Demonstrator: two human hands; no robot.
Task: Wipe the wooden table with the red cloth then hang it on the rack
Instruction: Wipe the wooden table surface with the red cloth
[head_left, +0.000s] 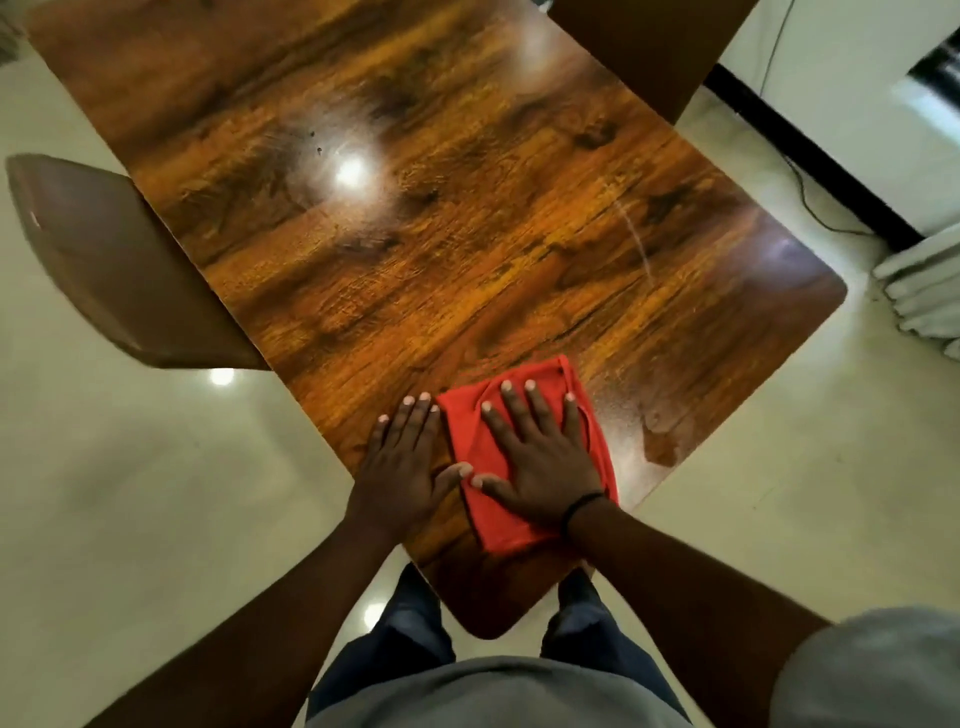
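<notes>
wooden table (415, 249) mostly ahead of both hands. red cloth (524, 457) lies folded under flat right hand (540, 462), fingers spread, nothing gripped. left hand (402, 467) flat just beside it. risk: uneven pressure bunches cloth, skips streaks.

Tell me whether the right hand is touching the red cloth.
Touching. The head view shows the right hand lying flat with fingers spread on the red cloth, pressing it against the table.
</notes>
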